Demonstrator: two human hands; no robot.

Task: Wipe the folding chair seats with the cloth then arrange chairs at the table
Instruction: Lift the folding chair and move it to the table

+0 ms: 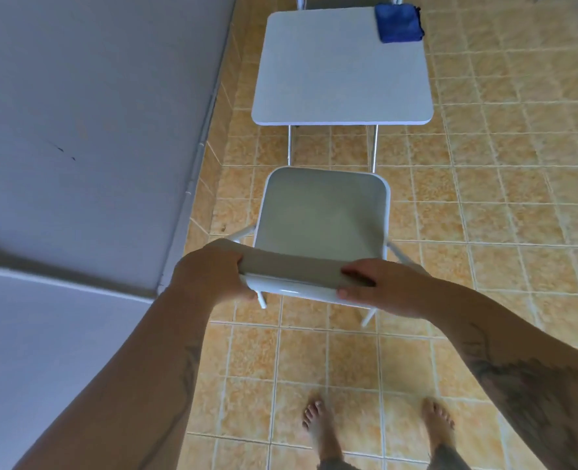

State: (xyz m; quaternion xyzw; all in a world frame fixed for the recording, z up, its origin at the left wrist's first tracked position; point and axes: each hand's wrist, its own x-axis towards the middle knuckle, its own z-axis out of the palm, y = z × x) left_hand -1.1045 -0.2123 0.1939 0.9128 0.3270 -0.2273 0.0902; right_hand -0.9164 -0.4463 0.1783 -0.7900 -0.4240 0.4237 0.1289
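Orange-tan tiled floor (484, 232) with pale grout; a grey-white wall (77, 130) runs along the left side and meets the floor at a skirting line.

A small white square table (341, 72) is seen at the top centre, standing on thin metal legs. A folded blue cloth (398, 22) is laid on its far right corner, just overhanging the right edge. Part of another white frame is visible beyond the table's far edge, cropped by the frame; what it is cannot be told.

A white folding chair (321, 212) with a grey seat is placed unfolded just short of the table's near edge, seat facing the table, its front edge near the table legs. Whether all chair feet are on the floor cannot be told; slight motion blur is seen around the legs.

The backrest top is gripped at both ends. The left hand (209, 269) is closed around the left corner, fingers wrapped over the top. The right hand (379, 286) is closed on the right end, thumb on the near face, fingers over the top.

Both forearms are bare, tattoos visible. Two bare feet (318, 425) are planted on the tiles behind the chair.
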